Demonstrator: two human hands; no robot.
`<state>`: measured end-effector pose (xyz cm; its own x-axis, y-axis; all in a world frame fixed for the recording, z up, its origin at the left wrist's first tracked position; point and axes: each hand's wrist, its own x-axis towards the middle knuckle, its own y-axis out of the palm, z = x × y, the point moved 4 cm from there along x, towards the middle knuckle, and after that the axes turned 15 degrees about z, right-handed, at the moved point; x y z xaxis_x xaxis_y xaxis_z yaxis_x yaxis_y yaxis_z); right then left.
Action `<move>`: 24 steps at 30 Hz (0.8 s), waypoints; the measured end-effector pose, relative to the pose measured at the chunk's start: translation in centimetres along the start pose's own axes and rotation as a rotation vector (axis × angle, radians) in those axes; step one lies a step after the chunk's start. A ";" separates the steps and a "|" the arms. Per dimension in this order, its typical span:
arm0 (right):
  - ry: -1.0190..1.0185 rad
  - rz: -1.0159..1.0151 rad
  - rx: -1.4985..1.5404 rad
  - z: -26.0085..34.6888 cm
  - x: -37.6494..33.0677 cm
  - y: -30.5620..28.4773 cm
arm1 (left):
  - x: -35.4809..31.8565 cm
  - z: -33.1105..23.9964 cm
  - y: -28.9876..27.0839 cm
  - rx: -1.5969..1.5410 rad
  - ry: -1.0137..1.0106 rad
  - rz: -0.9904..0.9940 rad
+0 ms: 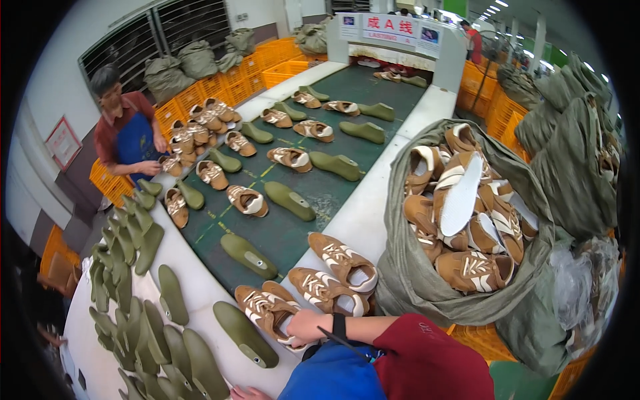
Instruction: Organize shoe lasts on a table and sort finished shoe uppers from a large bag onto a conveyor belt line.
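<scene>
Dark green flat conveyor belt [340,200] (landmark): moderately lit, soft-edged shadows beneath items on it.
Long white ceiling strip lights [501,3]: beyond belt's far end, to its right; small bright streaks.
Smooth white shoe insole [461,193]: right of belt; near clipping, surface detail thin.
Crumpled clear plastic bag [573,277]: farther right of belt; broken glare on folds.
Dark metal-barred window [127,50]: beyond belt, to its left; deep shade, frame skewed by lens.
Brown-and-white laced shoe [263,308]: belt's near end; laces readable, opening shadowed.
Fisheye rim: black corners around belt scene, edges dim and bowed.
</scene>
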<state>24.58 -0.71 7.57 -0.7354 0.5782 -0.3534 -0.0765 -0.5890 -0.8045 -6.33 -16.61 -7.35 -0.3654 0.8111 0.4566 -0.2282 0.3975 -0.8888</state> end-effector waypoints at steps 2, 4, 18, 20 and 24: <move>0.012 0.011 0.017 -0.2 -0.4 0.1 | 1.0 -1.7 -2.0 -0.051 -0.043 0.061; 0.065 -0.028 0.057 0.4 -1.4 -0.2 | 1.3 -0.6 -1.1 -0.320 -0.157 0.460; -0.536 -0.416 1.730 -2.2 -5.2 -4.4 | 10.7 -3.2 -6.8 -0.852 0.276 0.590; -0.617 -0.391 1.778 -0.5 -5.1 -5.0 | 13.6 -5.6 -9.4 -1.020 0.280 0.695; -0.734 -0.372 1.830 0.9 -4.6 -4.3 | 16.9 -10.3 -12.5 -1.450 0.303 0.972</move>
<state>27.75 -1.34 13.09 -0.5719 0.7669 0.2912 -0.3785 -0.5617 0.7357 -0.33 -3.50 11.08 0.3322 0.9397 -0.0812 0.9176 -0.3419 -0.2028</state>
